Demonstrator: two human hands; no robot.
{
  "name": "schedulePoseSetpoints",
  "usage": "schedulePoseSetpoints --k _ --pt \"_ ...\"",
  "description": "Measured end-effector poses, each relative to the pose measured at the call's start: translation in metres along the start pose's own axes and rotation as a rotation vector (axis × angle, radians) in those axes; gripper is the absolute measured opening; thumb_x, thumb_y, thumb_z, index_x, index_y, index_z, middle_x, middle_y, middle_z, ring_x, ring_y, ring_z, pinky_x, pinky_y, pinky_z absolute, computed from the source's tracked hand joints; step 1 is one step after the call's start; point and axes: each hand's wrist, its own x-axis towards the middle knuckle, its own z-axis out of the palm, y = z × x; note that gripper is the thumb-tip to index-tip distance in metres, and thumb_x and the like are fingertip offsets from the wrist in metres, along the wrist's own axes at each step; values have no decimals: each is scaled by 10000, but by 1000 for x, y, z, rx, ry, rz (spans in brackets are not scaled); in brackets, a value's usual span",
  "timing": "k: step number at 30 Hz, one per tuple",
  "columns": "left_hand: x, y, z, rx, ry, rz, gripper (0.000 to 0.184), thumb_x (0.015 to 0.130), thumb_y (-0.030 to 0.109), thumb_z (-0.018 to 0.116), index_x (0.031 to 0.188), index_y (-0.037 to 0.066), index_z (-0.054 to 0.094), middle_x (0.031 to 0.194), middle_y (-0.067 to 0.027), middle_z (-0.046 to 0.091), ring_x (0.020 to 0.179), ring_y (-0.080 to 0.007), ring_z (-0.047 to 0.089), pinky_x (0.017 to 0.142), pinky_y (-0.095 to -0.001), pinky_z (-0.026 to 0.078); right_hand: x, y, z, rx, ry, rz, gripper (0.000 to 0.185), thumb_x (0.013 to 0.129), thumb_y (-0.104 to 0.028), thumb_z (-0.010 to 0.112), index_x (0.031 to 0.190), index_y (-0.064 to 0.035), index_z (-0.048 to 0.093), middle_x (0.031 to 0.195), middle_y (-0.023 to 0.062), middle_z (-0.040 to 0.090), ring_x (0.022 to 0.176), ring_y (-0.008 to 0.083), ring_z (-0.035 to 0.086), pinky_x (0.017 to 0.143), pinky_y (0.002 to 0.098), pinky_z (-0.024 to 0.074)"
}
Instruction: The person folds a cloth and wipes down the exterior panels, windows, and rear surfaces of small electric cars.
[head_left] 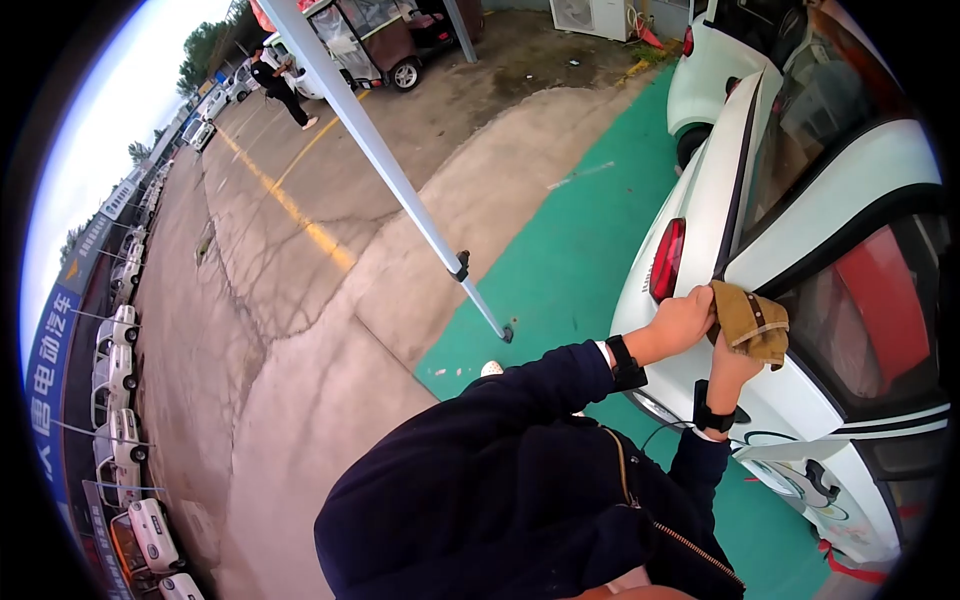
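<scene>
A folded brown cloth with visible stitching and small round studs is held up beside the white car. My left hand grips its left edge with curled fingers. From below, my right hand holds its lower part, the fingers partly hidden behind the fabric. Both hands are close together in front of the car's rear side, near the red tail light and the dark side window. Each wrist carries a black band.
A slanted white pole stands on the green floor to the left. Another white vehicle is behind the car. An open-sided cart and a person in dark clothes are farther off. Parked cars line the far left.
</scene>
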Motion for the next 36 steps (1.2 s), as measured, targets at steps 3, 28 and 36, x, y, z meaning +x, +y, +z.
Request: schedulePoseSetpoints --k 3,28,36 --pt "-18 -11 0 -66 -125 -110 401 888 236 559 1139 -11 367 929 -206 613 694 -399 622 572 -495 484 -24 -5 -1 31 -293 152 516 780 -289 709 1238 -86 586 1263 147 585 1206 344 504 1029 439 365" --pt "-47 -26 -88 79 -45 265 367 798 372 736 871 15 694 1052 -116 616 905 -287 606 836 -368 485 -26 -37 -76 826 -454 567 215 911 -51 611 1079 -28 480 942 45 600 846 83 561 750 225 465" --pt "-75 -10 -82 -863 -525 -393 754 764 287 812 1326 -4 403 1192 -124 595 1036 -170 583 893 -308 462 -22 -59 -79 1115 -563 674 249 907 -68 614 1121 -32 491 966 71 621 870 112 584 766 250 478"
